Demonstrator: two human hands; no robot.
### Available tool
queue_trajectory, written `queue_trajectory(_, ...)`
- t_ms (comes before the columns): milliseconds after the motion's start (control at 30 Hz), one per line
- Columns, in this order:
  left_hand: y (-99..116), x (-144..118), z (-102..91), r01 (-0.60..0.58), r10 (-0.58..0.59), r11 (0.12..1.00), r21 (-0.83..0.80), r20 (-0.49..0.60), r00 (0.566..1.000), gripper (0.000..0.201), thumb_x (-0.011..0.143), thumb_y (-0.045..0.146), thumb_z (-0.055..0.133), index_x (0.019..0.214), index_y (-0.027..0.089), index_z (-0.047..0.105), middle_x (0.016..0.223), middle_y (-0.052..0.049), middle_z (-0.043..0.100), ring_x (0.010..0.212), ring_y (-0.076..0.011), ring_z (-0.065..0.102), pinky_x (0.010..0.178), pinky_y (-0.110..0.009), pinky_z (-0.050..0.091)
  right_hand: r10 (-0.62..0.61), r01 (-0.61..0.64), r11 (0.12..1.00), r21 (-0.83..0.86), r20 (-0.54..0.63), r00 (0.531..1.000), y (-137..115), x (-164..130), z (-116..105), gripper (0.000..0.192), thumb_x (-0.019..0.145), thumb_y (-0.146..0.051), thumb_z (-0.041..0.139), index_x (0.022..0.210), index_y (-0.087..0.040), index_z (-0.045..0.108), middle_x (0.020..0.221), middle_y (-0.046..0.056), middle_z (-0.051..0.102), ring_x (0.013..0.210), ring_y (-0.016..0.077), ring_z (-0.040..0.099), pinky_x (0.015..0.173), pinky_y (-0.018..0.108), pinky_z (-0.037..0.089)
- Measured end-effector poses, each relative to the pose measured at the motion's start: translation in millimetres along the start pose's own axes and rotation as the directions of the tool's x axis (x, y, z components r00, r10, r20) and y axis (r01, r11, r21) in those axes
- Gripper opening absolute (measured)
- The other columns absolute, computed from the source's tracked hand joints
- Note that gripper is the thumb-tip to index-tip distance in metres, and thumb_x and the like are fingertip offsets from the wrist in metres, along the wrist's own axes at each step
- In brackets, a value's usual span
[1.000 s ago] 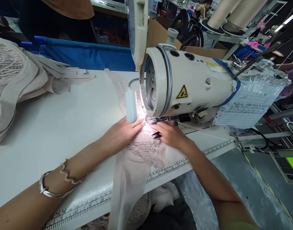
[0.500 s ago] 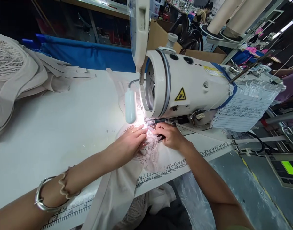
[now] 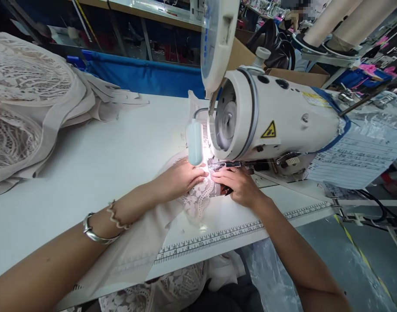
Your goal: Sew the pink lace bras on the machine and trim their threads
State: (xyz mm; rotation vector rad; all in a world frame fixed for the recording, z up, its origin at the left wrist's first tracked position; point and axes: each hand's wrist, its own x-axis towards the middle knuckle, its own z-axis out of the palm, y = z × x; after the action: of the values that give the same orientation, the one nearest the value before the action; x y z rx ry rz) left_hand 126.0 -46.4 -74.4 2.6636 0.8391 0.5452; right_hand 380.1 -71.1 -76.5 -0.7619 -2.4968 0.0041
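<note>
My left hand [image 3: 180, 178] lies flat, open, pressing the lace [image 3: 198, 199] on the surface [image 3: 97, 173], just near the machine [image 3: 273, 125] needle. Right hand [image 3: 239, 185] curls shut on small snips, fingertips at the lace edge. Best w/ fabric taut, fingers off the needle.

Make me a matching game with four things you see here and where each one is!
Things:
1. lace fabric
2. bracelet
3. warning sticker
4. ruler strip

Places:
A. along the table's front edge
B. on the side of the sewing machine
C. under both hands, the left hand and the right hand, by the needle
D. around the left wrist

Pairs: 1-C, 2-D, 3-B, 4-A
</note>
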Motion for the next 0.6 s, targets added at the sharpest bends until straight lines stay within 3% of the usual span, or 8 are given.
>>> queue_trajectory(200, 4.3, -1.8, 3.2, -0.145, 0.145, 0.987, 0.065, 0.001, 0.989, 0.026, 0.101, 0.009, 0.038, 0.094, 0.017, 0.062, 0.098, -0.009, 0.068, 0.085, -0.0196, 0.061, 0.074, -0.033, 0.047, -0.014, 0.014, 1.0, 0.005, -0.032, 0.999, 0.0, -0.1, 1.6, 0.041, 0.085, 0.005, 0.044, 0.102, -0.021, 0.07, 0.108, 0.005, 0.077, 0.103, 0.0227, 0.067, 0.087, 0.04, 0.054)
queue_trajectory(400, 7.2, -2.5, -1.4, -0.134, 0.135, 0.966, 0.222, 0.011, 0.991, 0.037, 0.09, -0.002, 0.04, 0.113, 0.018, 0.061, 0.108, -0.012, 0.068, 0.086, -0.0217, 0.062, 0.058, -0.031, 0.039, 0.013, -0.013, 1.0, -0.007, 0.004, 1.0, 1.0, -2.2, 0.6, 0.045, 0.086, 0.005, 0.044, 0.109, -0.022, 0.071, 0.113, 0.005, 0.076, 0.105, 0.0223, 0.067, 0.088, 0.041, 0.056)
queue_trajectory(600, 10.0, -0.6, 0.5, -0.155, 0.165, 0.968, 0.199, -0.032, 0.986, 0.032, 0.097, 0.0, 0.033, 0.106, 0.013, 0.061, 0.107, -0.015, 0.067, 0.096, -0.0248, 0.061, 0.061, -0.033, 0.041, 0.006, -0.006, 1.0, 0.021, -0.011, 1.0, 0.7, -1.6, 1.0, 0.047, 0.085, 0.007, 0.041, 0.11, -0.021, 0.069, 0.113, 0.006, 0.075, 0.107, 0.0216, 0.067, 0.089, 0.039, 0.056)
